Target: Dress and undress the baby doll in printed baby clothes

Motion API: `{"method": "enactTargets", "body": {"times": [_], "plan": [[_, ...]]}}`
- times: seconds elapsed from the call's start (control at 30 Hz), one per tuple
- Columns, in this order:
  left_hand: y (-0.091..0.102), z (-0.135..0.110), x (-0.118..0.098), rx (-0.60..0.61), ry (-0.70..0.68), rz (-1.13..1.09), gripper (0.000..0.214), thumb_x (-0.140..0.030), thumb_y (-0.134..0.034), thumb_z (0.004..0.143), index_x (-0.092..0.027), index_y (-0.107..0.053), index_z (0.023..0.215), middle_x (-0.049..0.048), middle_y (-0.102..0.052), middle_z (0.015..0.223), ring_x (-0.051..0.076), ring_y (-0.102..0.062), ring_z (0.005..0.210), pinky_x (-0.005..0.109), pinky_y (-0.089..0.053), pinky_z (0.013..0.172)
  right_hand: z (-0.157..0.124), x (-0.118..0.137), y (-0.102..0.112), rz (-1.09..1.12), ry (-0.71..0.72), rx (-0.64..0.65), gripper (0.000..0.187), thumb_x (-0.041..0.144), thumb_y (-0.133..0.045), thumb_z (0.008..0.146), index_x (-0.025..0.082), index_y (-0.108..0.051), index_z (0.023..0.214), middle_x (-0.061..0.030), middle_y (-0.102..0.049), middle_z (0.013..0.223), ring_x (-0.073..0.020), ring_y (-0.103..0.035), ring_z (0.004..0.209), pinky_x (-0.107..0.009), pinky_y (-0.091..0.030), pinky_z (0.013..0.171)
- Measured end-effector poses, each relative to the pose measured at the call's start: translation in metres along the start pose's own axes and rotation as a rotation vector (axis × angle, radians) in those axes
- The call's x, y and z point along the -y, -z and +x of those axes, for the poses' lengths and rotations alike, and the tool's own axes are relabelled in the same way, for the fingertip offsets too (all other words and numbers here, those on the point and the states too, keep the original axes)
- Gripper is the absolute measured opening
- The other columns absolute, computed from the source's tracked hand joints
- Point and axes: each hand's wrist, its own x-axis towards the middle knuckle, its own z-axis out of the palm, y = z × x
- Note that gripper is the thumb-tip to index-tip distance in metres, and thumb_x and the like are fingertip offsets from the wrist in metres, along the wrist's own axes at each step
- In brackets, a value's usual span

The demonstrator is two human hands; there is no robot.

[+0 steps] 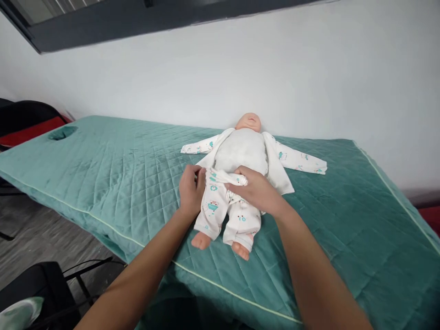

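Observation:
A baby doll (241,149) lies on its back, head toward the wall and bare feet toward me. Its printed white jacket (280,172) is spread open at the front, the sleeves stretched out to both sides over a white torso. Printed white baby pants (213,208) cover its legs, with the feet showing below the cuffs. My left hand (191,189) is closed on the waistband at the left edge. On the other side, my right hand (256,188) grips the waistband near the middle; some of its fingers are hidden by cloth.
A green quilted cover (137,183) lies over the bed, which has a face hole (63,133) at the far left. The white wall (220,78) runs along the back. A black chair (37,293) stands at the lower left, and a black and red chair (30,121) beyond the bed's left end.

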Motion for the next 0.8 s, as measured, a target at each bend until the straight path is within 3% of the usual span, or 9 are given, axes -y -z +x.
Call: {"method": "enactTargets", "body": {"times": [0.07, 0.13, 0.27, 0.37, 0.43, 0.53, 0.6, 0.7, 0.8], "plan": [[0.000, 0.013, -0.004, -0.002, 0.014, -0.048, 0.020, -0.037, -0.048, 0.098, -0.021, -0.058, 0.091, 0.0029, -0.063, 0.088, 0.016, -0.059, 0.081, 0.029, -0.046, 0.075, -0.003, -0.002, 0.016, 0.154, 0.019, 0.098, 0.028, 0.040, -0.074, 0.082, 0.020, -0.066, 0.100, -0.0026, -0.071, 0.102, -0.0184, -0.065, 0.097, -0.031, -0.049, 0.085], [-0.006, 0.033, -0.009, 0.057, 0.025, -0.108, 0.019, -0.035, -0.048, 0.098, -0.021, -0.060, 0.092, 0.0033, -0.065, 0.092, 0.017, -0.060, 0.087, 0.029, -0.048, 0.080, -0.004, -0.004, 0.031, 0.279, -0.027, 0.071, 0.033, 0.041, -0.075, 0.082, 0.020, -0.066, 0.106, -0.0042, -0.071, 0.104, -0.0182, -0.066, 0.098, -0.031, -0.052, 0.085], [-0.037, 0.081, -0.022, 0.273, -0.025, -0.180, 0.016, -0.032, -0.050, 0.095, -0.022, -0.063, 0.095, 0.0035, -0.069, 0.099, 0.018, -0.062, 0.096, 0.029, -0.049, 0.087, -0.003, -0.010, 0.041, 0.331, -0.138, -0.076, 0.027, 0.044, -0.075, 0.083, 0.019, -0.066, 0.089, -0.0015, -0.070, 0.079, -0.0150, -0.064, 0.072, -0.026, -0.049, 0.062], [-0.064, 0.106, -0.022, 0.334, -0.155, -0.090, 0.016, -0.028, -0.049, 0.094, -0.021, -0.064, 0.097, 0.0068, -0.069, 0.106, 0.022, -0.060, 0.107, 0.034, -0.045, 0.098, 0.000, -0.013, 0.032, 0.289, -0.171, -0.134, 0.030, 0.047, -0.072, 0.085, 0.019, -0.066, 0.076, 0.0011, -0.063, 0.061, -0.0114, -0.052, 0.054, -0.025, -0.040, 0.052], [-0.076, 0.112, -0.015, 0.334, -0.137, -0.047, 0.019, -0.027, -0.048, 0.095, -0.021, -0.065, 0.100, 0.0091, -0.069, 0.111, 0.024, -0.059, 0.111, 0.037, -0.043, 0.101, 0.002, -0.017, 0.025, 0.245, -0.187, -0.260, 0.032, 0.049, -0.069, 0.088, 0.019, -0.067, 0.075, 0.0020, -0.060, 0.056, -0.0113, -0.048, 0.050, -0.026, -0.036, 0.050], [-0.078, 0.113, 0.005, 0.385, 0.098, -0.112, 0.023, -0.036, -0.048, 0.096, -0.021, -0.064, 0.102, 0.0087, -0.070, 0.111, 0.024, -0.062, 0.106, 0.036, -0.045, 0.095, 0.005, -0.024, 0.021, 0.127, -0.211, -0.580, 0.028, 0.047, -0.067, 0.089, 0.021, -0.069, 0.078, 0.0010, -0.063, 0.061, -0.0132, -0.051, 0.056, -0.027, -0.039, 0.055], [-0.072, 0.115, 0.020, 0.463, 0.244, -0.154, 0.028, -0.044, -0.049, 0.095, -0.021, -0.064, 0.098, 0.0072, -0.072, 0.106, 0.024, -0.064, 0.100, 0.035, -0.046, 0.089, 0.005, -0.029, 0.028, 0.072, -0.211, -0.845, 0.025, 0.043, -0.068, 0.088, 0.021, -0.069, 0.077, 0.0004, -0.064, 0.067, -0.0139, -0.053, 0.061, -0.028, -0.041, 0.059], [-0.063, 0.122, 0.038, 0.530, 0.305, -0.067, 0.037, -0.051, -0.042, 0.097, -0.021, -0.062, 0.088, 0.0080, -0.074, 0.097, 0.025, -0.065, 0.093, 0.035, -0.045, 0.082, 0.003, -0.036, 0.049, 0.178, -0.135, -1.202, 0.021, 0.039, -0.069, 0.085, 0.022, -0.065, 0.074, -0.0001, -0.066, 0.075, -0.0134, -0.056, 0.064, -0.028, -0.045, 0.063], [-0.060, 0.127, 0.048, 0.515, 0.269, 0.113, 0.038, -0.049, -0.039, 0.097, -0.021, -0.062, 0.086, 0.0122, -0.074, 0.094, 0.029, -0.066, 0.092, 0.036, -0.044, 0.079, 0.003, -0.048, 0.069, 0.226, -0.260, -1.199, 0.018, 0.039, -0.072, 0.078, 0.022, -0.066, 0.074, -0.0016, -0.070, 0.082, -0.0154, -0.062, 0.070, -0.030, -0.049, 0.068]]}}
